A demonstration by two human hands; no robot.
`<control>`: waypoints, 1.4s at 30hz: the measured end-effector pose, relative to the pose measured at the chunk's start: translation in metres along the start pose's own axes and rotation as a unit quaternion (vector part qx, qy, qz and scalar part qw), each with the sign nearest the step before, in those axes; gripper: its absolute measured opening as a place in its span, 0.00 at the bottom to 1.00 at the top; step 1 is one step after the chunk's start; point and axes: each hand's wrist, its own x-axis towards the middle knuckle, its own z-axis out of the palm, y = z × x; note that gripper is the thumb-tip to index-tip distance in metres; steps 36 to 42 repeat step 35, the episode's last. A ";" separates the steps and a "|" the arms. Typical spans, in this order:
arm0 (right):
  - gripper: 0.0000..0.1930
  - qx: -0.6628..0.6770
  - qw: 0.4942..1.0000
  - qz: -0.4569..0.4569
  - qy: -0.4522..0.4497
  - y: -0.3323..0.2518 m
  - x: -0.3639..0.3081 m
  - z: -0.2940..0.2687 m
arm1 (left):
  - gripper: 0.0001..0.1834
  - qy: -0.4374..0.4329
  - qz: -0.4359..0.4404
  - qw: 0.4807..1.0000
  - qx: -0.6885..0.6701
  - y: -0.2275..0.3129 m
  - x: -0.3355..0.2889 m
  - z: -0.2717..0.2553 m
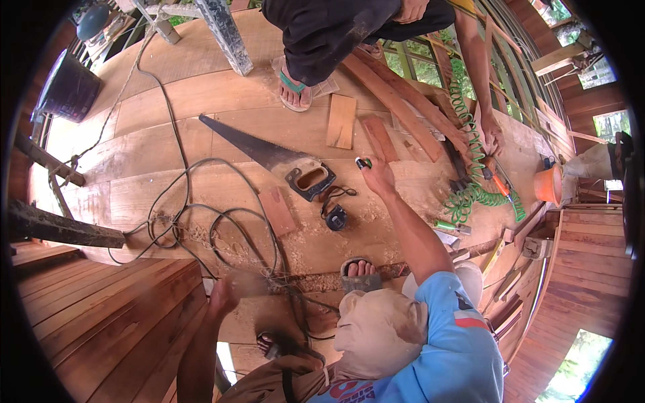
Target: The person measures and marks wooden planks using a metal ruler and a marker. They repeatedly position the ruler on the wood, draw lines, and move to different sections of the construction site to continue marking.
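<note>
My right hand [378, 177] is closed round a slim marker-like tool [363, 162] with a dark and green body and a pale tip, held over the plank floor. Motion smears my left hand [227, 293] at the lower left, near a dark cord [274, 258]; its fingers cannot be made out. Between my hands lie a handsaw [269, 151] with a black handle and a black tape measure [335, 217]. Short wood offcuts rest nearby: a pale one [341, 121], a reddish one [379, 138] and another [277, 211] beside the saw handle.
Opposite, a co-worker's hand [492, 134] reaches down beside a green coiled hose [463, 201] and an orange-handled tool [500, 185]. Long boards [403, 101] lie by that person's legs. An orange bucket [547, 186] is at right, a dark bucket [69, 86] at far left. Sawdust covers the floor.
</note>
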 end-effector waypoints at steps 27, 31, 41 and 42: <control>0.19 0.253 0.940 -0.021 -0.226 -0.069 -0.101 0.041 | 0.37 0.307 0.057 0.937 0.158 0.146 0.153 0.109; 0.23 0.101 0.972 -0.167 -0.128 -0.045 -0.116 0.028 | 0.47 0.264 0.029 0.950 0.165 0.142 0.143 0.092; 0.30 0.017 0.968 -0.185 -0.170 -0.038 -0.136 0.020 | 0.51 0.222 -0.019 0.957 0.187 0.145 0.126 0.075; 0.30 0.017 0.968 -0.185 -0.170 -0.038 -0.136 0.020 | 0.51 0.222 -0.019 0.957 0.187 0.145 0.126 0.075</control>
